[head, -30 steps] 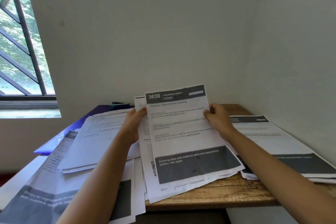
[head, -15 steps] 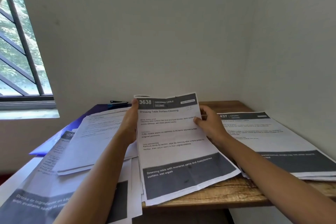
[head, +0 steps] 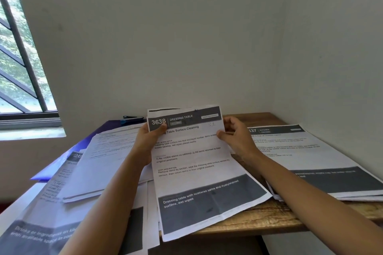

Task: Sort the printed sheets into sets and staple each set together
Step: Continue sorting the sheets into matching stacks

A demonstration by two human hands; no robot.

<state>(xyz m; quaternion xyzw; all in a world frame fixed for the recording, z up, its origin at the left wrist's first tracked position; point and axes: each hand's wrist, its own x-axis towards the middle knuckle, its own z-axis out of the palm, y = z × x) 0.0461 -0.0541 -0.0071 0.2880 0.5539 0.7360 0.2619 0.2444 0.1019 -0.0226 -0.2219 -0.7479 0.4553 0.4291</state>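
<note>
Since a second ago the 3638 sheets (head: 196,163) have slid left and squared up over the page behind them, whose top edge shows just above. The wooden bench (head: 259,221) fills the lower view. A loose left pile (head: 107,161) spreads at 8 o'clock and a right pile (head: 310,157) lies at 4 o'clock. The 3638 sheets stand tilted between them at 6 o'clock, bottom edge resting on the bench. The left hand (head: 148,141) has its grip pinched on their top left corner, thumb over the header. The right hand (head: 238,138) has its grip pinched on the right edge. A dark stapler (head: 131,119) lies at 11 o'clock from the sheets, against the wall.
</note>
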